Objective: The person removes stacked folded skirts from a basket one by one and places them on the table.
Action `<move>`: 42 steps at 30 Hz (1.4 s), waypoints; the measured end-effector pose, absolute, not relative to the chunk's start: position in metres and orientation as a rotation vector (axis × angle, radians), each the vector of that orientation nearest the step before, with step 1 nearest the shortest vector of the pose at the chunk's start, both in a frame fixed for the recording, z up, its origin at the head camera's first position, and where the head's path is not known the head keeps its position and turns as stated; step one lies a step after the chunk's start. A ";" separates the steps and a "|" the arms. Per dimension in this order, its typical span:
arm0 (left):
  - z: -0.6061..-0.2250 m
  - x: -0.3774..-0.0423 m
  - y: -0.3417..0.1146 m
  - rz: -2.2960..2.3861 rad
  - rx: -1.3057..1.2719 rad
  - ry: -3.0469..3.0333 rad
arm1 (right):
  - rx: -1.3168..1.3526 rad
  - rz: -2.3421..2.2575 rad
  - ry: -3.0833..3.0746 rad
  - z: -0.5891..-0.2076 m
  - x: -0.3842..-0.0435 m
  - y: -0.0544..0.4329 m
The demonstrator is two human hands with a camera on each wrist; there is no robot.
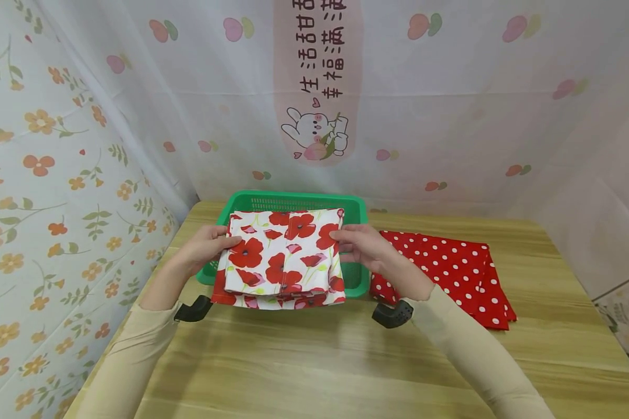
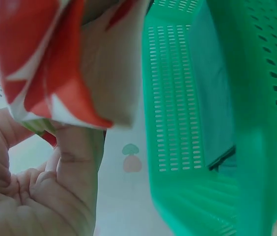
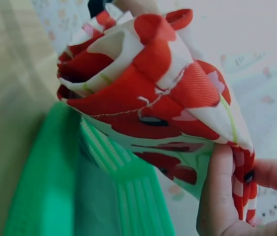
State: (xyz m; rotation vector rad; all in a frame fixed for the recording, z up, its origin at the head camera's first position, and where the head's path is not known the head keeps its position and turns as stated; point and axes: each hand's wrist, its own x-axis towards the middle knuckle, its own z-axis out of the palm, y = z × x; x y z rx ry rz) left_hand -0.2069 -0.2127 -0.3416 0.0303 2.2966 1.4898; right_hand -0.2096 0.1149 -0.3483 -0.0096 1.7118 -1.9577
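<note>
A folded white cloth with red poppies (image 1: 275,256) is held up over the green plastic basket (image 1: 361,212). My left hand (image 1: 207,247) pinches its left edge, thumb on top. At the opposite edge my right hand (image 1: 364,247) grips the cloth between thumb and fingers. In the right wrist view the folded layers of the poppy cloth (image 3: 153,98) hang above the rim, and the right fingers (image 3: 217,187) nip its border. The left wrist view shows the basket's slotted inner wall (image 2: 173,98) and something dark teal (image 2: 212,98) inside; the cloth covers much of the basket from above.
A red cloth with white dots (image 1: 445,267) lies loosely folded on the wooden table (image 1: 304,361), right of the basket. Behind the table hangs a printed white curtain (image 1: 451,116); a floral curtain (image 1: 47,203) is on the left. Black wrist mounts (image 1: 393,314) jut from the sleeves.
</note>
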 end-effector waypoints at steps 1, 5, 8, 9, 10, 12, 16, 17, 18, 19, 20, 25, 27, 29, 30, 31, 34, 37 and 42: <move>-0.341 -0.203 -0.215 1.497 0.034 2.290 | -0.020 -1.959 1.703 -0.349 -0.206 0.113; -0.340 -0.188 -0.224 1.523 0.076 2.262 | -0.054 -1.967 1.655 -0.352 -0.191 0.107; -0.343 -0.177 -0.231 1.543 0.118 2.225 | -0.090 -1.963 1.622 -0.357 -0.178 0.103; -0.344 -0.173 -0.233 1.551 0.124 2.211 | -0.105 -1.960 1.612 -0.358 -0.174 0.101; -0.346 -0.169 -0.236 1.557 0.131 2.197 | -0.126 -1.954 1.608 -0.360 -0.170 0.100; -0.349 -0.162 -0.241 1.571 0.135 2.172 | -0.149 -1.948 1.598 -0.363 -0.163 0.097; -0.355 -0.148 -0.249 1.596 0.131 2.140 | -0.195 -1.935 1.587 -0.369 -0.151 0.093; -0.355 -0.144 -0.251 1.599 0.129 2.135 | -0.204 -1.934 1.582 -0.370 -0.148 0.092; -0.356 -0.141 -0.252 1.601 0.134 2.130 | -0.210 -1.931 1.580 -0.372 -0.145 0.091; -0.357 -0.139 -0.254 1.604 0.142 2.124 | -0.216 -1.927 1.578 -0.374 -0.143 0.090; -0.358 -0.136 -0.255 1.602 0.150 2.124 | -0.225 -1.922 1.577 -0.375 -0.140 0.089; -0.365 -0.123 -0.262 1.616 0.151 2.099 | -0.231 -1.903 1.553 -0.382 -0.127 0.083; -0.368 -0.117 -0.265 1.637 0.149 2.076 | -0.232 -1.897 1.531 -0.384 -0.120 0.080; -0.371 -0.112 -0.268 1.660 0.159 2.039 | -0.236 -1.892 1.503 -0.385 -0.114 0.078; -0.372 -0.109 -0.269 1.670 0.159 2.019 | -0.238 -1.884 1.499 -0.385 -0.111 0.077; -0.374 -0.106 -0.271 1.683 0.171 1.998 | -0.241 -1.874 1.494 -0.386 -0.109 0.077; -0.381 -0.098 -0.276 1.699 0.183 1.946 | -0.228 -1.856 1.482 -0.391 -0.102 0.074; -0.390 -0.091 -0.280 1.708 0.185 1.908 | -0.208 -1.845 1.474 -0.399 -0.096 0.072; -0.408 -0.082 -0.284 1.723 0.167 1.875 | -0.173 -1.820 1.480 -0.415 -0.087 0.068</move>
